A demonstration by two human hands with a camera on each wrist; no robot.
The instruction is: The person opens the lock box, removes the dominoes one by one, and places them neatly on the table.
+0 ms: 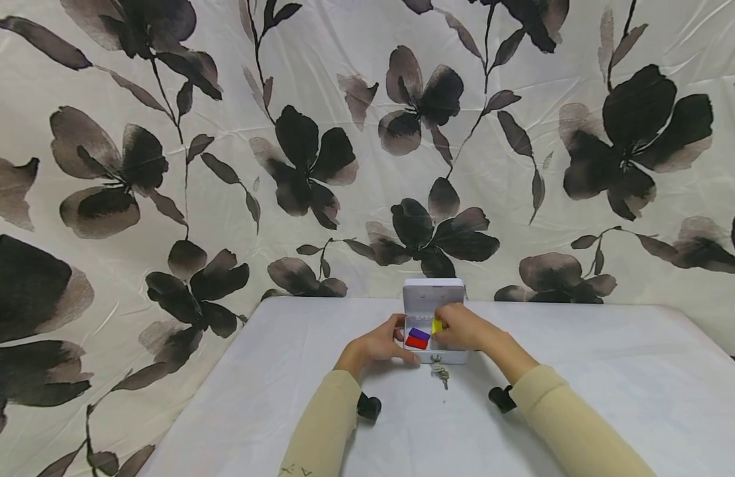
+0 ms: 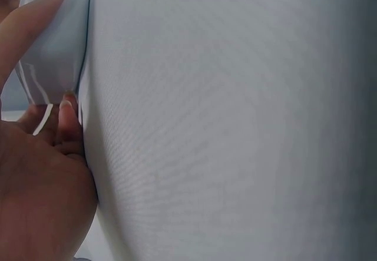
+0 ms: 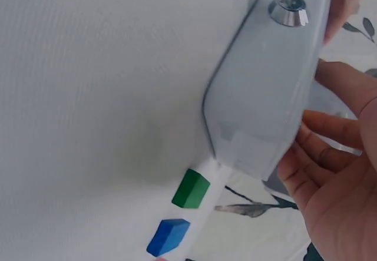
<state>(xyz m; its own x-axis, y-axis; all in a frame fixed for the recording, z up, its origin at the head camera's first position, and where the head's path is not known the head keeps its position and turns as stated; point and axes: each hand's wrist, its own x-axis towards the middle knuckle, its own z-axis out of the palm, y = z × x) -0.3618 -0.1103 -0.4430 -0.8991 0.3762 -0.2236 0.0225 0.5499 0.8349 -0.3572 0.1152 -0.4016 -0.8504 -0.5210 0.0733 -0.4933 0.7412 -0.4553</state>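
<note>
A white metal lock box [image 1: 445,356] stands on the table with its lid [image 1: 433,298] raised. Inside lie a purple block [image 1: 419,334] and a red block [image 1: 416,342]. My left hand [image 1: 379,342] holds the box by its left side; in the left wrist view the thumb [image 2: 35,19] lies across the box wall and the other fingers bend at its end. My right hand [image 1: 459,326] reaches into the box's right half and pinches a yellow block [image 1: 437,326]. In the right wrist view its fingers hang over the rim and hide that block.
Keys [image 1: 441,372] hang from the lock at the box's front. In the right wrist view, a green block [image 3: 191,189] and a blue block [image 3: 168,237] rest on the white table [image 1: 254,397] beyond the box. Floral cloth [image 1: 355,185] hangs behind.
</note>
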